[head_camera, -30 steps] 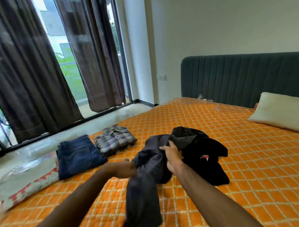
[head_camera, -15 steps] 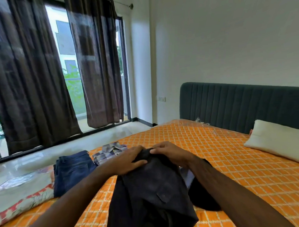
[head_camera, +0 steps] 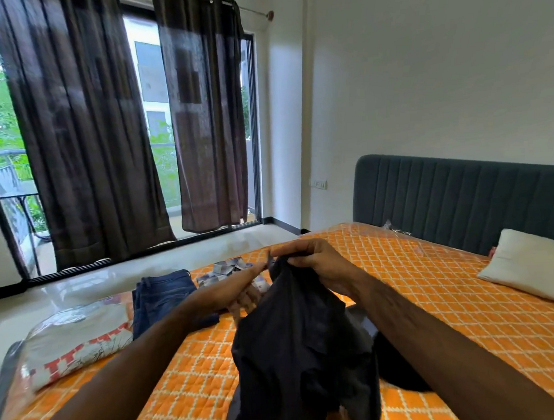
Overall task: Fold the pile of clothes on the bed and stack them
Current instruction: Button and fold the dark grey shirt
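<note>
Dark garment [head_camera: 302, 345] hangs in the lower middle of the frame, lifted off the orange quilted bed [head_camera: 447, 297] and draping down toward the bottom edge. The right hand [head_camera: 316, 265] pinches its top edge, fingers closed on the fabric just above the centre of the frame. The left hand [head_camera: 238, 294] sits just left of it, touching the cloth; motion blur hides whether its fingers are clamped on the fabric or only resting against it. More dark clothing [head_camera: 400, 372] lies crumpled on the bed to the right of the hanging piece, partly behind the right forearm. Left of the hands, folded blue jeans [head_camera: 160, 297] rest flat on the bed, and a folded plaid shirt [head_camera: 227, 269] lies just beyond them, partly covered by the left hand. A plastic-wrapped package [head_camera: 75, 342] with red lettering sits at the lower left, beside the jeans. A white pillow [head_camera: 532, 265] lies at the right edge, against the dark headboard [head_camera: 459, 198].
</note>
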